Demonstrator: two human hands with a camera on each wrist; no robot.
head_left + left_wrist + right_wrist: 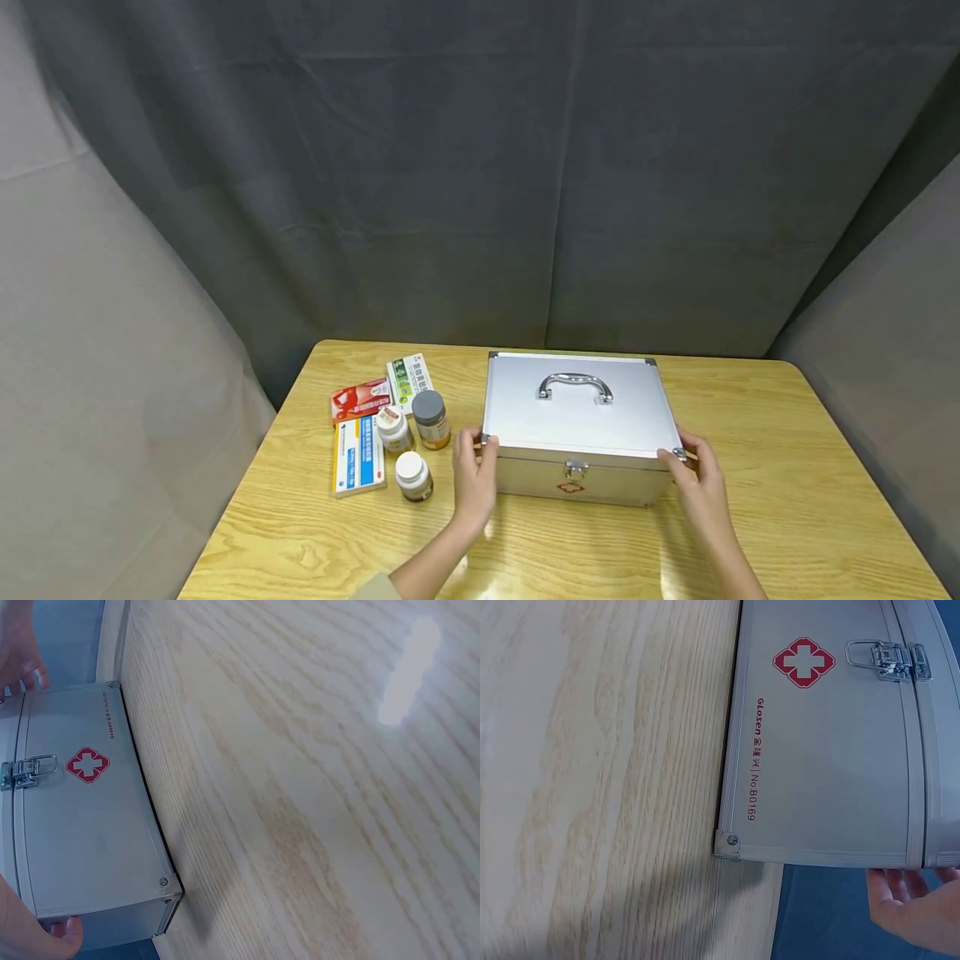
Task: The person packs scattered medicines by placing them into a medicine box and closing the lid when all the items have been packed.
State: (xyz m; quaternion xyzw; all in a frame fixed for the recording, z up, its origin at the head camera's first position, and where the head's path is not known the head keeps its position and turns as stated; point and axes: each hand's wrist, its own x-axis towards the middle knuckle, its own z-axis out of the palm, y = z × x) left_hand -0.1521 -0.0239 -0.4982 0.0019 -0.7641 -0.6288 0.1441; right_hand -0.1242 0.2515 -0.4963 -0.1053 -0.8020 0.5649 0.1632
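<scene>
A silver metal first-aid box (517, 408) stands on the table with its lid down. On the lid is a chrome handle (575, 379), and at the front are a metal latch (575, 470) and a red emblem with a white cross (804, 662). My left hand (475, 485) holds the box's left front corner, thumb at the front edge and fingers against the side. At the opposite corner, my right hand (703, 483) grips in the same way. Its fingers bend against the box's side near the lid seam in the right wrist view.
Left of the box stand two white bottles (414, 477) (395, 429) and a grey-capped brown bottle (431, 419). Beside them lie a blue-and-white carton (358, 457), a red carton (360, 401) and a green-and-white carton (409, 379). A dark curtain (420, 183) hangs behind the wooden table (780, 500).
</scene>
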